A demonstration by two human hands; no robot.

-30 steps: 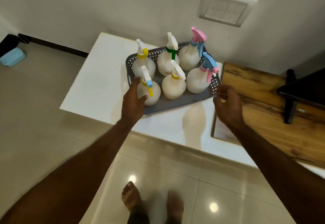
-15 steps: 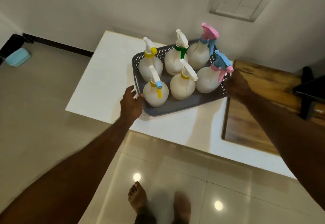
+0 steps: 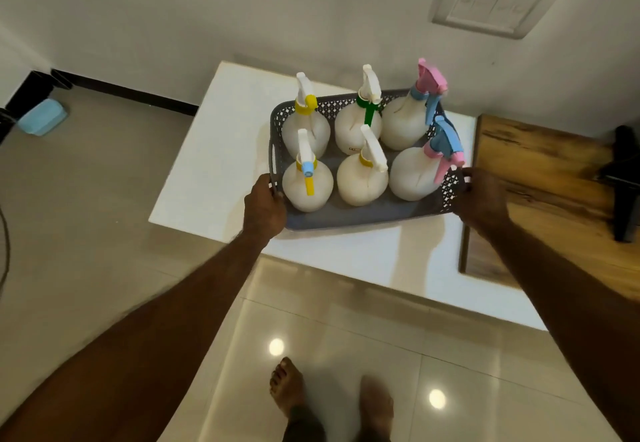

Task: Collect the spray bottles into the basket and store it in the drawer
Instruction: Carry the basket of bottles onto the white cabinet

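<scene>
**Basket loaded, both hands on its ends**

Nearest us, our two forearms reach out over the tiled floor to the white tabletop. Our left hand grips the basket at its near-left corner, fingers curled round the rim by the handle slot. Our right hand grips the right end wall, fingers curled over its edge. The basket lies between the two grips, its long axis running left to right, so each hand holds one short end and neither is nearer than the other. It sits on the tabletop. Inside, six spray bottles stand upright in two rows of three. We judge collecting done; lifting comes next. No drawer shows.
</scene>
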